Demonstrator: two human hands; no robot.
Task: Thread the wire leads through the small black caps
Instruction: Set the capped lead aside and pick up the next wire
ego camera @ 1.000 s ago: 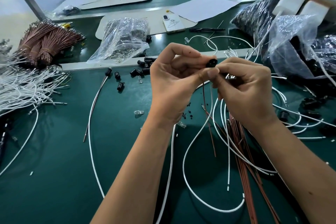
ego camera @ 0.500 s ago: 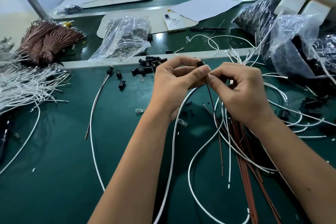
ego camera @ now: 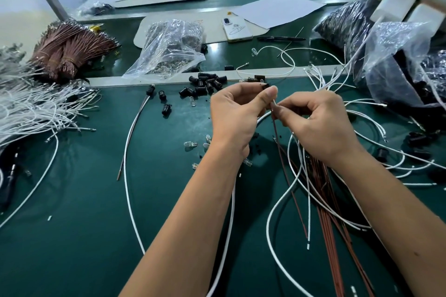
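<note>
Pinched between thumb and forefinger, a small black cap (ego camera: pixel 266 85) sits at the tip of the left hand (ego camera: pixel 237 116), raised above the green table (ego camera: pixel 84 200), apparently so its bore faces the other hand. Just right of it, the right hand (ego camera: pixel 321 125) pinches a brown lead (ego camera: pixel 275 125) and a white lead (ego camera: pixel 277 202) close to their ends, likely to keep them stiff for feeding in. Spare caps (ego camera: pixel 205 84) lie near behind, within reach.

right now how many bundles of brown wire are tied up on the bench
3, side by side at far left behind the white wire pile. More may be hidden behind them.
</note>
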